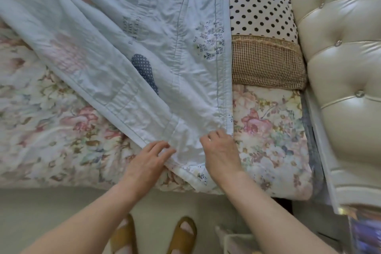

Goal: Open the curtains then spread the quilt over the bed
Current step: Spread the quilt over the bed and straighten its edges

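A pale blue quilt with dark heart patches lies slanted across the bed, which has a floral sheet. Its near corner reaches the bed's front edge. My left hand rests on that corner's left hem with the fingers pinching the fabric. My right hand grips the corner's right hem, fingers curled over the edge. No curtains are in view.
A polka-dot pillow with a checked band lies at the head of the bed, right of the quilt. A cream tufted headboard stands at the far right. My feet in brown slippers stand on the floor before the bed.
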